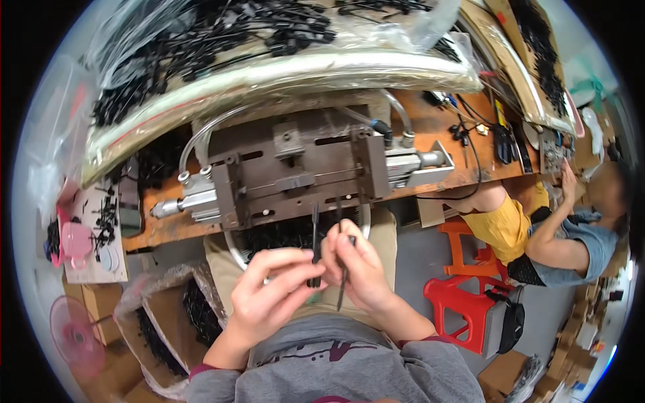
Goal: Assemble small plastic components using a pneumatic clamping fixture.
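Note:
My left hand pinches a thin black plastic stick-like part, which points up between thumb and fingers. Close beside it, my right hand grips another slender black part that sticks out above and below the fingers. The exact kind of these parts is too small to tell. Both hands are over my lap, just in front of a dark metal clamping fixture. Air cylinders sit at its left and right sides. Below the fixture's front edge, black parts lie in a container partly hidden by my hands.
A plastic-lined tray heaped with black parts spans the back of the wooden bench. Clear air hoses arch near the fixture. Lined boxes stand lower left, by a pink fan. At right are red stools and a seated person.

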`<state>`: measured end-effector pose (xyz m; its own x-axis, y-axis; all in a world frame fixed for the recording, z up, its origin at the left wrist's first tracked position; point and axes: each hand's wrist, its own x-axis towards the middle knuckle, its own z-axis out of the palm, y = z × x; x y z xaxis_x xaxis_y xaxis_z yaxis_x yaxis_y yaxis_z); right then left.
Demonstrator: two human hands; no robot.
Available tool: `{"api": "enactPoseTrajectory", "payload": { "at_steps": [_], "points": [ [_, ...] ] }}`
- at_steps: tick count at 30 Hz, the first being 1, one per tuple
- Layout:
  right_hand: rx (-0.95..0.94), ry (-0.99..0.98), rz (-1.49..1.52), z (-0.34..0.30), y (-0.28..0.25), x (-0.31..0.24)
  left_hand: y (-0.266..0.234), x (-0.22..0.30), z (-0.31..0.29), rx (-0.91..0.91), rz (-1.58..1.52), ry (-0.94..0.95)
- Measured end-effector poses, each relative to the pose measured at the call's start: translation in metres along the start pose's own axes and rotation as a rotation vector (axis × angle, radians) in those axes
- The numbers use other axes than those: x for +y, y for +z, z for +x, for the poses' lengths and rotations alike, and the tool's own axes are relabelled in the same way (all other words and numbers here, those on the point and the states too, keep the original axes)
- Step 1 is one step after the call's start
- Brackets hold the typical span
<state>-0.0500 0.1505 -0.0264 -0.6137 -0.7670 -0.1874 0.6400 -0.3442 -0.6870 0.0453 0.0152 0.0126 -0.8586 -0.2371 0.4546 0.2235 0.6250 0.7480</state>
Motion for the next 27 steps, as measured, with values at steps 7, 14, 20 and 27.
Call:
{"api": "enactPoseTrajectory", "payload": {
  "at_steps": [7,14,20,27],
  "points": [
    [0.007,-0.092,-0.047,-0.007,-0.004,-0.007,0.021,-0.04,0.017,0.077,0.439,0.125],
    [-0.023,-0.109,-0.213,-0.011,-0.005,-0.013,0.021,-0.038,0.028,0.008,0.545,0.1],
    [-0.053,-0.154,-0.247,-0.008,-0.003,-0.011,0.02,-0.038,0.028,0.002,0.567,0.107],
    [0.057,-0.321,-0.23,-0.005,-0.003,-0.013,0.018,-0.038,0.027,-0.028,0.589,0.092]
  ]
}}
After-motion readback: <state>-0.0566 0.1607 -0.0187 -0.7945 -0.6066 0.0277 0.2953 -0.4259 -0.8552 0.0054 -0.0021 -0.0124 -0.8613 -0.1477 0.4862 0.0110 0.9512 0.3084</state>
